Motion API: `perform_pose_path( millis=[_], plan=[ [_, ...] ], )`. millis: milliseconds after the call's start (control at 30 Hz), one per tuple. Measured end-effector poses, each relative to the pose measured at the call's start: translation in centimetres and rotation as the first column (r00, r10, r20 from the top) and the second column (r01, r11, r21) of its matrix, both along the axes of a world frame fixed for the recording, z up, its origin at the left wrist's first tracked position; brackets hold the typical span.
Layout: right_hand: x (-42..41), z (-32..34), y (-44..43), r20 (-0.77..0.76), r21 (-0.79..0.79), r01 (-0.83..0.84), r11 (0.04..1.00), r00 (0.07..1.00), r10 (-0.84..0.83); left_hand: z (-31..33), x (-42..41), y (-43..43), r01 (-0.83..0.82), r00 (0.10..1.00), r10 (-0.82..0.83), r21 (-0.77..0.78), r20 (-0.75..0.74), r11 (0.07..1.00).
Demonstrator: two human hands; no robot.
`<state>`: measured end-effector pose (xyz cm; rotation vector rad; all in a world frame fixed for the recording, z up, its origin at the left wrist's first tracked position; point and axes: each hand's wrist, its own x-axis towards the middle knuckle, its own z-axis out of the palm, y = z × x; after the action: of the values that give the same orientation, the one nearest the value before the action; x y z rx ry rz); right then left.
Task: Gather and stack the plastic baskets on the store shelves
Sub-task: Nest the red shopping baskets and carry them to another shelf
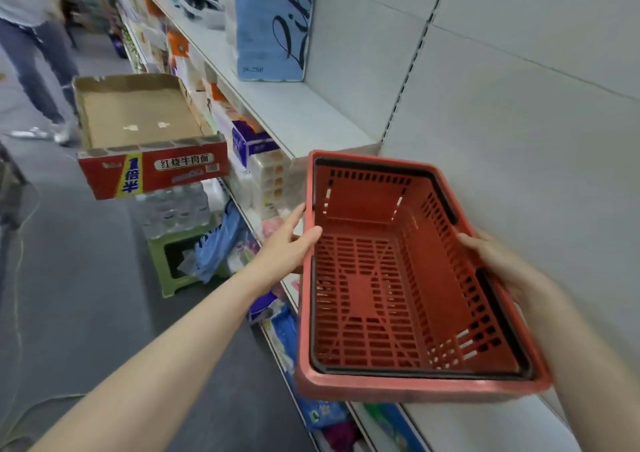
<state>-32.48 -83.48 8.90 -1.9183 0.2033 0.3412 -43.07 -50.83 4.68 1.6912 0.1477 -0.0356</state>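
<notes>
A person is holding a red basket (408, 278) by its two long sides, out over the front edge of a white shelf (311, 112) in a store aisle. The left hand (287, 247) is pressing flat against the left rim with the fingers stretched out rather than curled, so it is steadying more than gripping. The right hand (498, 264) is wrapping around the right rim, next to the black handle folded down inside the basket, and seems to be carrying most of the weight. The basket is sitting tilted, its near end lower and well clear of the shelf edge, its far end hanging over the shelf. It is empty, and no second basket is showing to stack it on. The main risk is a slip on the left: with an open palm there, a quick swing could be twisting the basket out of the right hand. The far corner could also be catching the shelf edge or the back panel. A cardboard box (145, 133) is jutting into the aisle to the left, and another person (31, 36) is walking there.
</notes>
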Motion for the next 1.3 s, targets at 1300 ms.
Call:
perform_pose_path(
  millis=[1300],
  plan=[
    [-17.7,-2.6,9.0,0.353,-0.899,0.355,0.257,0.934,-0.052,-0.7,11.2,3.6,-0.174,0.537,-0.757,0.927,0.373,0.333]
  ],
)
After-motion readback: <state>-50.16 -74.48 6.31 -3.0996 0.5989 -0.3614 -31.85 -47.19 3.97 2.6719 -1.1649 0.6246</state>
